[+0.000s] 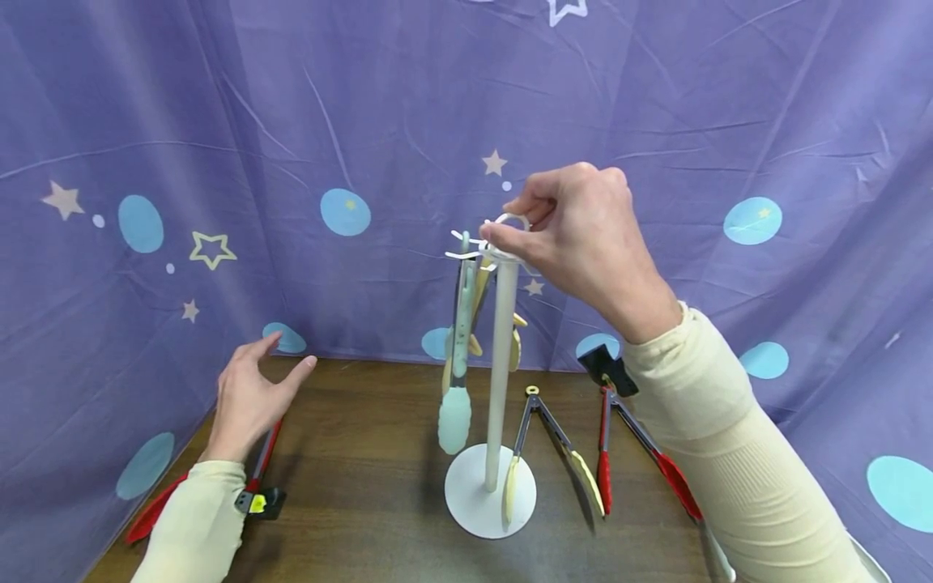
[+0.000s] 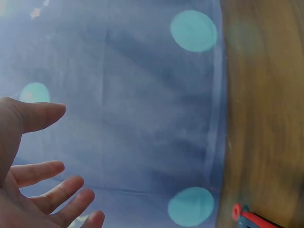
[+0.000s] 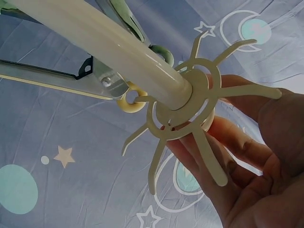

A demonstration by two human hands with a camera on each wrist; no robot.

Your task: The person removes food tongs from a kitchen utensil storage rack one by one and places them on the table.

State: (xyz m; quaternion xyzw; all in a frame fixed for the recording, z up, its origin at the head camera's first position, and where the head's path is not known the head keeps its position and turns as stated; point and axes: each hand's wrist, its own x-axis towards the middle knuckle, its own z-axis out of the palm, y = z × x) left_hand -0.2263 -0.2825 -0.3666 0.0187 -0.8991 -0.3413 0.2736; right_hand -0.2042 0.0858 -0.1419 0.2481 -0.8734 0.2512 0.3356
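Note:
A white hook stand (image 1: 501,364) stands upright on its round base (image 1: 474,510). My right hand (image 1: 586,231) pinches the top of it, by the small ring above the hooks (image 3: 209,152). Mint-green tongs (image 1: 457,348) hang from a hook on the left side. Behind them hang yellow tongs (image 3: 130,97), partly covered by the pole and the mint pair. My left hand (image 1: 248,397) is raised at the left, thumb and fingers spread, holding nothing. Below it lie red tongs (image 1: 268,445), partly hidden by the forearm.
Spread yellow tongs (image 1: 583,474) lie right of the pole, one arm overlapping the stand's base. Further right are spread red tongs (image 1: 674,478), partly behind my right sleeve. The wooden table (image 1: 357,453) meets a purple curtain (image 1: 408,121) at the back and left.

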